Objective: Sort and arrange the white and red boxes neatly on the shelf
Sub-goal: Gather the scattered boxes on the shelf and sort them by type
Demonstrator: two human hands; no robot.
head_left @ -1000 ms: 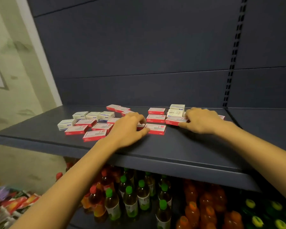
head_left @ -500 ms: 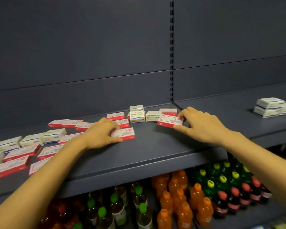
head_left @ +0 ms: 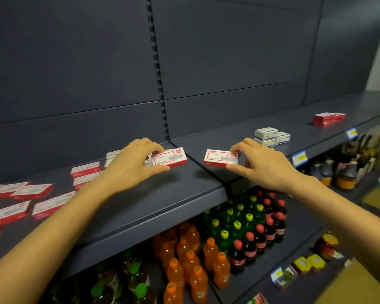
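**Grip.** My left hand [head_left: 132,165] grasps the left red box [head_left: 170,159], fingers curled over its far edge and thumb along its near edge. My right hand [head_left: 261,163] pinches the right red box [head_left: 221,159] at its right end, fingertips on top and thumb against the near side. Both boxes are label up, low over the shelf [head_left: 162,194]. I cannot tell whether they are lifted clear of it.

**Step in hand, as I judge it.** Carry both boxes to the red stack [head_left: 327,118], well beyond my right fingertips along the shelf. To do it well:
- Lift rather than drag, since the seam [head_left: 206,170] between the 2 boxes could catch an edge.
- Hold each box level.
- Set each box down square to the stack, labels matching.

**Surroundings.**
- The white stack [head_left: 270,137] stands just past my right fingertips, between them and the red stack. It is the main obstruction, and my right hand should pass on its near side without nudging it.
- A white box [head_left: 112,155] shows just past my left knuckles.
- Loose red boxes [head_left: 31,191] lie scattered left of my left wrist, not yet sorted.
- A price tag [head_left: 299,157] hangs on the shelf edge near my right wrist.
- Bottles [head_left: 189,260] stand below both hands, and a dropped box would likely fall among them.
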